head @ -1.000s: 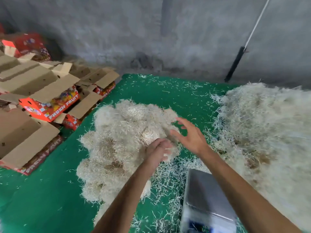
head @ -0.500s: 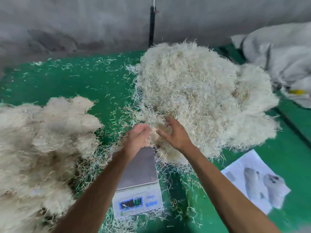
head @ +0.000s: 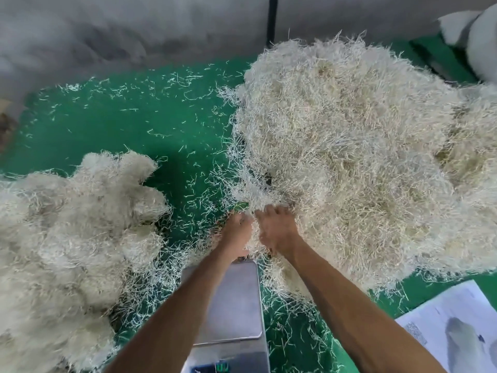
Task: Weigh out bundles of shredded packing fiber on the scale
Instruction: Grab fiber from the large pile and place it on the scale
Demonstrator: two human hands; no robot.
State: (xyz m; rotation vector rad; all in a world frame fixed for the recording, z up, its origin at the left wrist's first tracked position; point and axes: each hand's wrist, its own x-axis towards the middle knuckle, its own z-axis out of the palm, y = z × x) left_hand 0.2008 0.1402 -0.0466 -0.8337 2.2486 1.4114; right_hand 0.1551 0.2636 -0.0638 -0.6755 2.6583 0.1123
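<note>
A big heap of pale shredded packing fiber (head: 357, 157) fills the right side of the green floor. A second pile of rounded fiber bundles (head: 67, 238) lies at the left. A steel scale (head: 234, 308) with a bare platform sits in front of me, its display partly cut off at the bottom edge. My left hand (head: 236, 232) and my right hand (head: 277, 230) are side by side at the near edge of the big heap, just beyond the scale, fingers dug into the fiber and curled around a clump.
Loose strands litter the green mat (head: 134, 130). A printed white sheet (head: 451, 327) lies at the lower right. A grey wall (head: 134, 30) with a black pole (head: 271, 20) stands behind, and white sacks (head: 473, 30) sit at the top right.
The view swung from the left pile to the big heap on the right. Both hands left the bundle pile and moved into the big heap's near edge, sinking deeper into the fiber.
</note>
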